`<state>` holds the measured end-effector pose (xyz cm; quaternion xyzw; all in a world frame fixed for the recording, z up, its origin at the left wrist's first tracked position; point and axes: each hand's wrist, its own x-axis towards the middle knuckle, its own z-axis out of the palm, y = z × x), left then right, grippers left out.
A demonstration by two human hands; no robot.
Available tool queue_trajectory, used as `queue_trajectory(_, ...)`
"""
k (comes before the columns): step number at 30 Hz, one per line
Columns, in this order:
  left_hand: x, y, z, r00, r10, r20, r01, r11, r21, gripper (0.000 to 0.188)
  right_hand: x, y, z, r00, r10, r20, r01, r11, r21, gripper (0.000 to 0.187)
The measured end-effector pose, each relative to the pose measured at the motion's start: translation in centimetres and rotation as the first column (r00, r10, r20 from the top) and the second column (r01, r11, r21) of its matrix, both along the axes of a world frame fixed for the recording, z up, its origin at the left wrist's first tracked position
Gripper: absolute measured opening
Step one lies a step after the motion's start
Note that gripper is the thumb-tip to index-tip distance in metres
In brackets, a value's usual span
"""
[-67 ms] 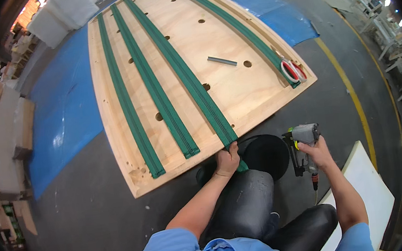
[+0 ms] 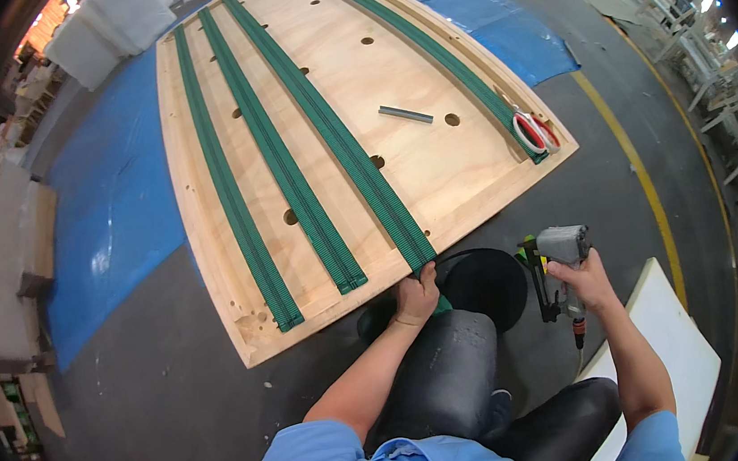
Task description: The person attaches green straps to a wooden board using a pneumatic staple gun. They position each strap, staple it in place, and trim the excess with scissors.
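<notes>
My left hand (image 2: 417, 296) is closed at the near edge of a wooden frame (image 2: 470, 231), gripping a green webbing strap (image 2: 353, 165). The strap runs lengthwise across the panel, and its loose end hangs below the hand, partly hidden near my knee. Two more green straps (image 2: 262, 134) (image 2: 223, 169) lie to its left, and another strap (image 2: 431, 51) follows the right side. In my right hand (image 2: 586, 280) is a grey and black air staple gun (image 2: 563, 246), held off the frame's near right side with a hose fitting at its base.
Red and white handled scissors (image 2: 535, 134) lie at the frame's right corner. A strip of staples (image 2: 405, 114) rests on the plywood, which has several round holes. A black round seat-like object (image 2: 487, 290) is below the edge. White foam sheet (image 2: 668, 338) lies at right, blue sheeting (image 2: 114, 239) at left.
The whole view has shifted slightly, with the frame and floor appearing a little further left. Both hands keep their holds on the strap and the staple gun.
</notes>
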<state>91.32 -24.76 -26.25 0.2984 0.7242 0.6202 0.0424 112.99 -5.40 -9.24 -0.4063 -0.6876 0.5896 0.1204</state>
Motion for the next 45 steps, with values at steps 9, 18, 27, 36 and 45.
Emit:
queue_trajectory(9, -0.6, -0.7, -0.3, 0.986, -0.125, -0.107, 0.124, 0.992, -0.023, 0.034, -9.8, -8.3, 12.4, 0.994, 0.106, 0.027, -0.098, 0.973, -0.21, 0.068)
queue_trajectory(18, -1.9, -0.6, 0.3, 0.943, -0.232, -0.24, 0.232, 0.972, -0.028, 0.037, -15.8, -10.8, 11.1, 0.927, 0.264, 0.267, -0.218, 0.957, -0.189, 0.043)
queue_trajectory(27, -2.2, -0.8, 1.2, 0.94, -0.231, -0.25, 0.212, 0.972, -0.098, 0.036, -17.7, -11.6, 10.6, 0.89, 0.235, 0.391, -0.184, 0.969, -0.164, 0.033)
queue_trajectory(36, -3.1, -1.2, 2.8, 0.942, -0.211, -0.262, 0.214, 0.977, -0.018, 0.034, -18.3, -12.3, 10.8, 0.88, 0.247, 0.406, -0.192, 0.966, -0.171, 0.03)
queue_trajectory(45, -3.6, -1.4, 3.7, 0.942, -0.226, -0.249, 0.234, 0.972, 0.004, 0.032, -18.2, -13.5, 10.8, 0.907, 0.213, 0.363, -0.17, 0.974, -0.147, 0.028)
